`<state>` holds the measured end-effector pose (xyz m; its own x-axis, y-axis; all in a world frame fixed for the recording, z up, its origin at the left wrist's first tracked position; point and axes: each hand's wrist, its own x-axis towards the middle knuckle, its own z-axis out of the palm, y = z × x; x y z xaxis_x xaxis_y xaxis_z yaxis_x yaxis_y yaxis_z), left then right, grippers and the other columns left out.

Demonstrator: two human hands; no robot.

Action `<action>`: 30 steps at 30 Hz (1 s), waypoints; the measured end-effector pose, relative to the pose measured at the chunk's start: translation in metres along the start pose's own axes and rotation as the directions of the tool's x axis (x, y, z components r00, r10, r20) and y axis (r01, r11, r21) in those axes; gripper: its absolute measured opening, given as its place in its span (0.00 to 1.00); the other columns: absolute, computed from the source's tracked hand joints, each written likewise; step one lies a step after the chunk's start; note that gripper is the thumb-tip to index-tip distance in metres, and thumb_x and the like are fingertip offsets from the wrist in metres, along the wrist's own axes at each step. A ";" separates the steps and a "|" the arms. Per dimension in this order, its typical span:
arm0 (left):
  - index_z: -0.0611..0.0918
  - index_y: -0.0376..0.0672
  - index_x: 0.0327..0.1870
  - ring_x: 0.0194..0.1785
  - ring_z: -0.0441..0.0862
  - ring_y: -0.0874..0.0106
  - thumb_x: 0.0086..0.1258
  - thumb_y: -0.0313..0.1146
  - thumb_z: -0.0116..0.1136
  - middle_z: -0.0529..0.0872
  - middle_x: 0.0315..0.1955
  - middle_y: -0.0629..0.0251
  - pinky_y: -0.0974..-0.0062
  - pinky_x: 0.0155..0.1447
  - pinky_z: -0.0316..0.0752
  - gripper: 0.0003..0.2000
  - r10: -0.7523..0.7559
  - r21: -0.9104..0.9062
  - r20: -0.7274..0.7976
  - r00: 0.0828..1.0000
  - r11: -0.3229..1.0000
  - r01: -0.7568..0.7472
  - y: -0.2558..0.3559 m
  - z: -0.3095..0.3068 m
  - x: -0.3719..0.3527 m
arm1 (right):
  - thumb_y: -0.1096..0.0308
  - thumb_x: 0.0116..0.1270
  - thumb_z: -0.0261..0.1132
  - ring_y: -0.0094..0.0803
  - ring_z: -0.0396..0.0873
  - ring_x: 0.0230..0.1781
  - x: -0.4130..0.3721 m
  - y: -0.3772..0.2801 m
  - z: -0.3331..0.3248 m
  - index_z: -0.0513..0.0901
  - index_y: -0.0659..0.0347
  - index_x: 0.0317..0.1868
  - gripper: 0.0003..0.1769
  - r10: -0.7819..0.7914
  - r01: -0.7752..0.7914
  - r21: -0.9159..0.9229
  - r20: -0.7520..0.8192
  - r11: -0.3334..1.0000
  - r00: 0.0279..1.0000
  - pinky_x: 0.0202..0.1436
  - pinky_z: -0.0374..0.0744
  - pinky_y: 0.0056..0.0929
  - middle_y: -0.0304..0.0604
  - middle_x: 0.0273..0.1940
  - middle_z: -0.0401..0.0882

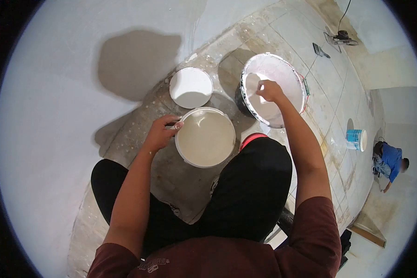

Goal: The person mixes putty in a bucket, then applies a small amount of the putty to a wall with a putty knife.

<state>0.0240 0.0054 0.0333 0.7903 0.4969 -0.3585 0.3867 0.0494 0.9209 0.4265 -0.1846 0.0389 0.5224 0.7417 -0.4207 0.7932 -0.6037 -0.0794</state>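
On the floor (180,185), between the crouching person's knees, stood the small bucket (234,139), upright and filled near the brim with a pale beige liquid (206,139). The left hand (161,134) held its near-left rim, fingers closed over the edge and thumb along the outside. Just beyond it a round white lid (191,87) lay flat, almost touching the rim.

To the right stood the big bucket (282,69), tilted toward the person, its inside coated white. The right hand (269,90) was inside its mouth with fingers curled. Whether they held anything could not be determined.

Handling, as judged: the small bucket would be heavy for its size, and its contents would slosh at any tilt. Its plastic wall would likely flex under a one-sided grip, and a smeared rim would be slippery. No handle was visible, so opposite sides of the rim, or the wall beneath it, appeared the soundest hold.

Markings: none seen on either bucket or the lid. A blue tub (356,140) well to the right carried a label too small to read. The print on the person's shirt (153,265) was illegible.

Another person (390,160) crouched near the far right wall.
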 end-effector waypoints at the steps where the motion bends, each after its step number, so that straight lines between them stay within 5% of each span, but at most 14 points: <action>1: 0.82 0.36 0.49 0.46 0.80 0.70 0.63 0.34 0.65 0.84 0.41 0.60 0.72 0.52 0.72 0.16 0.003 -0.008 0.004 1.000 1.000 -0.003 0.000 0.000 0.000 | 0.54 0.56 0.66 0.46 0.81 0.46 0.001 -0.005 -0.001 0.83 0.53 0.42 0.16 0.069 -0.068 0.020 -0.060 0.997 0.996 0.51 0.78 0.43 0.48 0.44 0.83; 6: 0.82 0.36 0.49 0.45 0.79 0.71 0.64 0.35 0.65 0.84 0.41 0.61 0.72 0.52 0.72 0.16 -0.025 -0.019 0.001 1.000 1.000 0.025 0.007 0.001 -0.002 | 0.59 0.60 0.62 0.47 0.80 0.50 0.004 0.004 0.002 0.80 0.50 0.45 0.13 0.339 -0.344 0.015 -0.228 0.939 0.913 0.53 0.78 0.43 0.50 0.47 0.81; 7: 0.82 0.36 0.49 0.45 0.79 0.71 0.64 0.35 0.65 0.84 0.41 0.61 0.73 0.53 0.72 0.16 -0.028 -0.014 0.005 1.000 1.000 0.028 0.006 0.000 -0.001 | 0.61 0.61 0.60 0.46 0.80 0.51 0.001 0.012 0.002 0.81 0.47 0.51 0.17 0.369 -0.385 -0.026 -0.234 0.922 0.900 0.52 0.79 0.42 0.50 0.51 0.80; 11: 0.82 0.36 0.49 0.45 0.79 0.72 0.64 0.35 0.65 0.84 0.42 0.61 0.73 0.52 0.72 0.16 -0.008 -0.008 0.009 1.000 1.000 0.008 0.004 0.000 -0.002 | 0.62 0.61 0.60 0.46 0.82 0.48 -0.008 0.043 0.002 0.84 0.52 0.47 0.14 0.382 -0.408 -0.167 -0.167 0.898 0.909 0.51 0.80 0.41 0.50 0.46 0.83; 14: 0.82 0.35 0.49 0.46 0.79 0.72 0.64 0.34 0.64 0.84 0.42 0.61 0.73 0.52 0.73 0.16 -0.007 0.005 -0.002 1.000 1.000 0.007 0.004 0.000 -0.001 | 0.60 0.57 0.64 0.46 0.83 0.45 -0.022 0.046 -0.009 0.86 0.55 0.40 0.13 0.226 -0.202 -0.388 0.015 0.899 0.974 0.50 0.80 0.41 0.49 0.44 0.84; 17: 0.82 0.34 0.49 0.47 0.79 0.72 0.64 0.34 0.64 0.84 0.43 0.61 0.73 0.51 0.73 0.15 -0.067 -0.042 0.013 0.998 0.997 0.068 0.011 0.001 -0.003 | 0.58 0.52 0.68 0.47 0.83 0.42 -0.008 0.046 -0.004 0.86 0.56 0.38 0.15 0.017 0.136 -0.394 0.362 0.909 0.932 0.48 0.80 0.42 0.49 0.42 0.84; 20: 0.82 0.34 0.49 0.48 0.79 0.72 0.65 0.33 0.64 0.84 0.43 0.61 0.73 0.52 0.73 0.15 -0.069 -0.048 0.029 0.997 0.996 0.070 0.010 -0.001 -0.003 | 0.57 0.50 0.68 0.48 0.82 0.41 0.003 0.021 -0.005 0.86 0.58 0.35 0.15 -0.204 0.275 -0.170 0.344 0.946 0.917 0.48 0.78 0.41 0.51 0.41 0.84; 21: 0.82 0.34 0.49 0.48 0.79 0.72 0.65 0.33 0.63 0.84 0.44 0.61 0.73 0.52 0.73 0.15 -0.057 -0.038 0.035 0.998 0.998 0.058 0.011 -0.002 -0.002 | 0.57 0.52 0.67 0.48 0.81 0.42 0.002 0.016 -0.003 0.85 0.58 0.34 0.15 -0.284 0.300 -0.061 0.198 0.952 0.938 0.49 0.77 0.40 0.52 0.40 0.83; 24: 0.82 0.35 0.50 0.48 0.79 0.72 0.65 0.33 0.63 0.84 0.44 0.62 0.74 0.53 0.73 0.15 -0.036 0.027 0.019 0.999 0.999 0.035 0.013 -0.001 -0.004 | 0.56 0.52 0.66 0.47 0.81 0.44 0.010 0.001 0.001 0.84 0.56 0.35 0.14 -0.050 0.051 0.049 -0.027 0.997 0.998 0.51 0.77 0.40 0.51 0.41 0.83; 28: 0.81 0.35 0.51 0.48 0.79 0.72 0.65 0.33 0.63 0.84 0.44 0.61 0.73 0.54 0.73 0.16 -0.078 -0.046 0.026 0.997 0.996 0.079 0.013 0.000 -0.005 | 0.57 0.59 0.63 0.46 0.81 0.47 0.006 0.002 0.002 0.82 0.50 0.45 0.14 0.201 -0.205 0.007 -0.239 0.979 0.950 0.53 0.78 0.42 0.49 0.47 0.82; 30: 0.81 0.36 0.51 0.48 0.79 0.72 0.65 0.33 0.63 0.84 0.44 0.61 0.73 0.54 0.73 0.16 -0.082 -0.037 0.024 0.996 0.996 0.083 0.011 0.000 -0.004 | 0.59 0.61 0.60 0.47 0.80 0.50 0.006 0.013 -0.001 0.81 0.48 0.49 0.15 0.316 -0.328 -0.041 -0.174 0.944 0.933 0.53 0.79 0.42 0.49 0.49 0.82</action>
<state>0.0248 0.0038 0.0446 0.7674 0.4699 -0.4363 0.4327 0.1226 0.8931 0.4397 -0.1877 0.0361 0.7924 0.5516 -0.2606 0.5904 -0.8009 0.0999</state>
